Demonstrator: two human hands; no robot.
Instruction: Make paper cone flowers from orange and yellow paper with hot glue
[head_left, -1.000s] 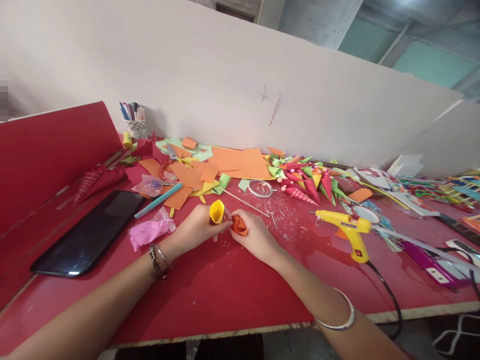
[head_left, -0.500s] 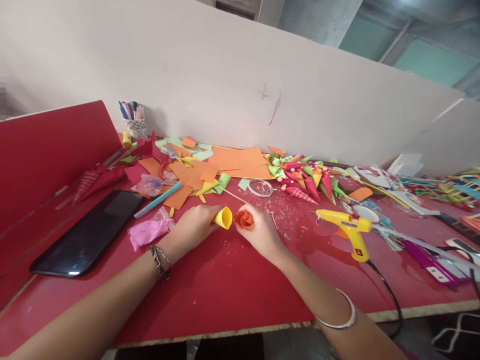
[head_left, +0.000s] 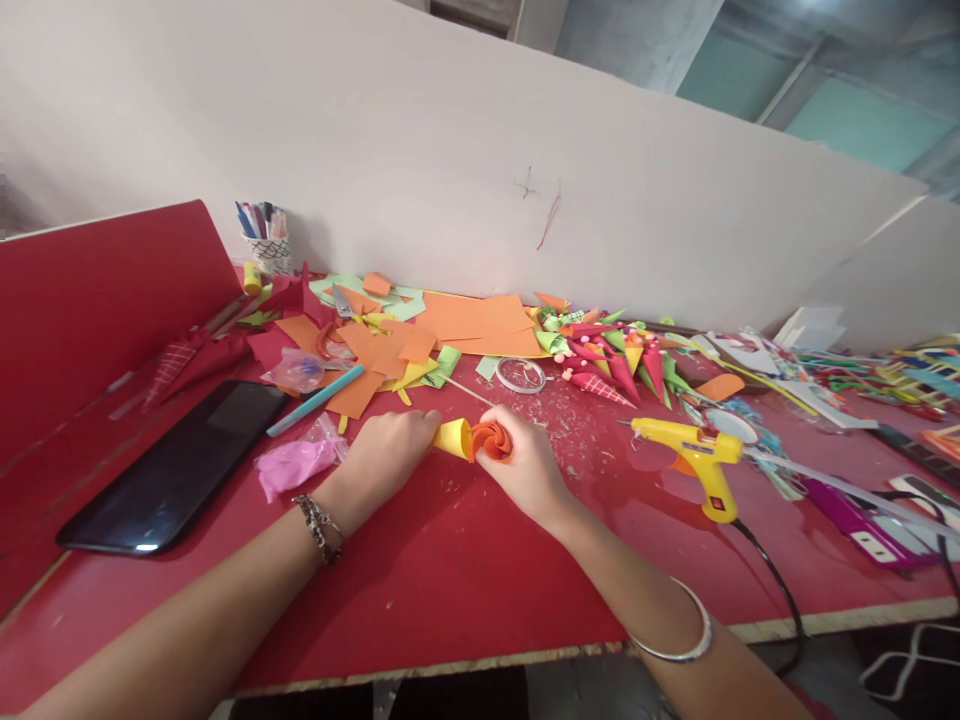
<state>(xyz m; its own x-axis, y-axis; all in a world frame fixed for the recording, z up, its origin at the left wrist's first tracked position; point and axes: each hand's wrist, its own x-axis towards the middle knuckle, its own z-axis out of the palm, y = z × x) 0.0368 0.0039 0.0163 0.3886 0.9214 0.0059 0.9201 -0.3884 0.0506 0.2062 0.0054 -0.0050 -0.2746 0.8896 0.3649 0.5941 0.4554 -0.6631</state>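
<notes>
- Your left hand (head_left: pixel 397 450) is closed around the narrow end of a yellow paper cone (head_left: pixel 452 438), its mouth turned toward your right hand (head_left: pixel 521 460).
- Your right hand pinches a coiled orange paper rosette (head_left: pixel 491 440) at its edge, fingers curled around the far side.
- Location: both pieces are held above the red table (head_left: pixel 450 590), near its middle. Rosette sits right at the cone's mouth; they appear to touch, though exact contact is hard to tell.
- Done, as far as shows: cone is rolled, rosette is coiled. That makes 2 shaped parts.
- Left, in my judgement: the joining. Rosette is at the opening, not seated down inside. Cannot tell if either bears glue.
- Glue gun (head_left: pixel 697 450) lies to your right, in neither hand, nozzle pointing toward your work.
- Beyond your right hand, a pile of small decorated paper cones (head_left: pixel 611 365) looks like completed work; too crowded to count.
- Plenty of stock unused: flat orange sheets (head_left: pixel 480 325) lie against the back wall.
</notes>
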